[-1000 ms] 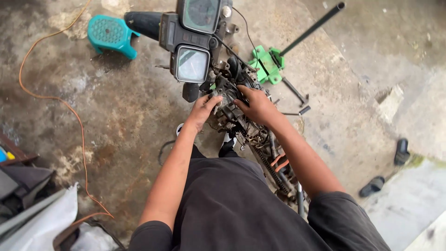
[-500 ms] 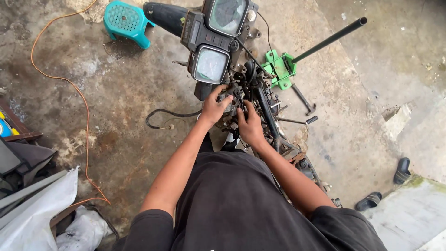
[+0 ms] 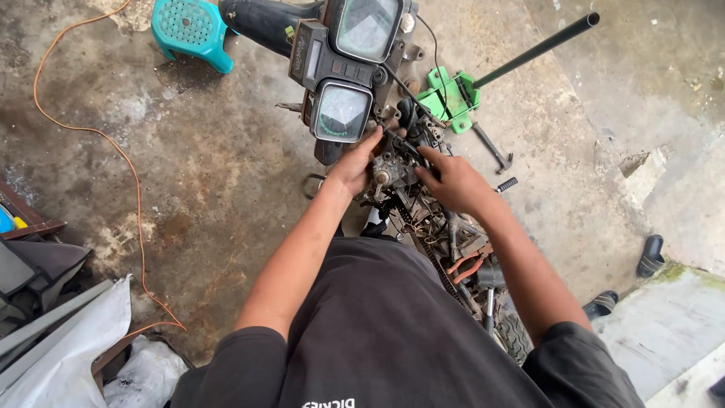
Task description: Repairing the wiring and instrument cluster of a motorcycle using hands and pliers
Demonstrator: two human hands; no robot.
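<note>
I am leaning over a stripped motorcycle, and both my hands are working on the small grimy carburetor (image 3: 387, 175) sitting just below the square headlight (image 3: 341, 112). My left hand (image 3: 353, 162) is cupping the carburetor from the headlight's near-left side, its fingers (image 3: 371, 143) curling around the metal body and touching it. My right hand (image 3: 453, 183) is coming in from the other side, its fingers (image 3: 427, 155) bunching together and pinching at the top of the same part, among the dark cables there. Above the headlight the instrument cluster (image 3: 361, 34) is tilting up toward me. To the right of the headlight a green bracket (image 3: 451, 100) is lying on the concrete floor (image 3: 211, 189), with a long black bar (image 3: 540, 49) rising from it. Up and left of the headlight a teal plastic stool (image 3: 189, 29) is standing, and an orange cord (image 3: 124, 170) is trailing across the floor well to the left. Below the headlight, past my right forearm, orange-handled pliers (image 3: 467, 264) are resting in the frame beside the drive chain (image 3: 430, 253). Far right of the headlight a black sandal (image 3: 649, 255) is lying on the floor.
</note>
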